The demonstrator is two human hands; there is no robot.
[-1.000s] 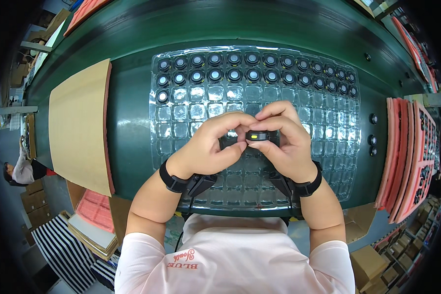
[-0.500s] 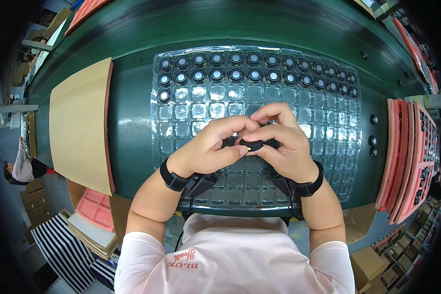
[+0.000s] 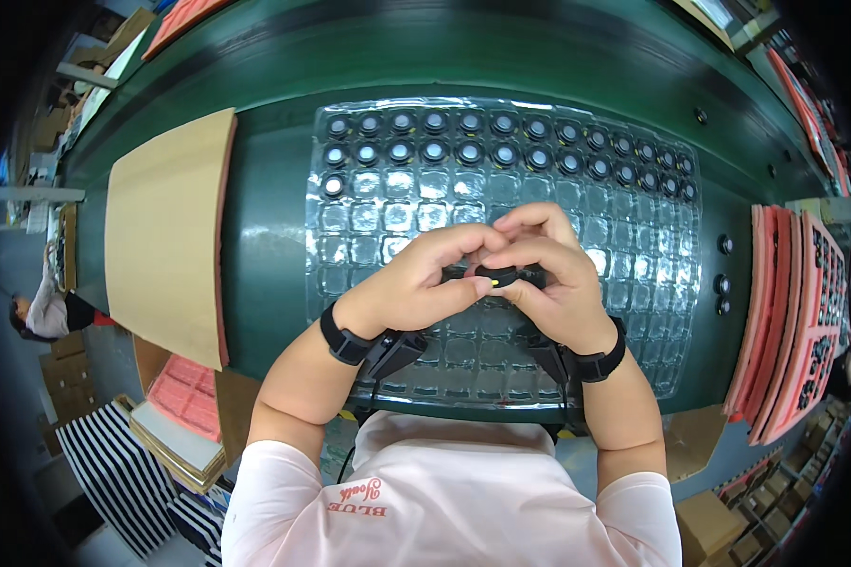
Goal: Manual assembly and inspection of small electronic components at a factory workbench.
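Between both hands, over the tray's middle, is a small round black part point(image 3: 497, 276) with a yellow mark on its edge; it resembles a small speaker. My left hand point(image 3: 414, 282) pinches it from the left, thumb along the near edge. My right hand point(image 3: 565, 288) grips its right side with thumb and fingers, partly hiding it. Below them lies a clear plastic tray point(image 3: 367, 218) of square pockets. Two far rows hold similar round black parts point(image 3: 469, 151) with pale grey centres, and one more sits at the left of the third row.
A tan board with a pink edge point(image 3: 165, 236) lies left on the green bench point(image 3: 269, 208). Several loose black parts point(image 3: 722, 283) rest right of the tray. Pink foam sheets point(image 3: 766, 312) stand at the right. Another person point(image 3: 47, 302) is far left.
The whole scene has shifted slightly rightward in view. Both hands keep hold of the black part, with little change in the fingers.
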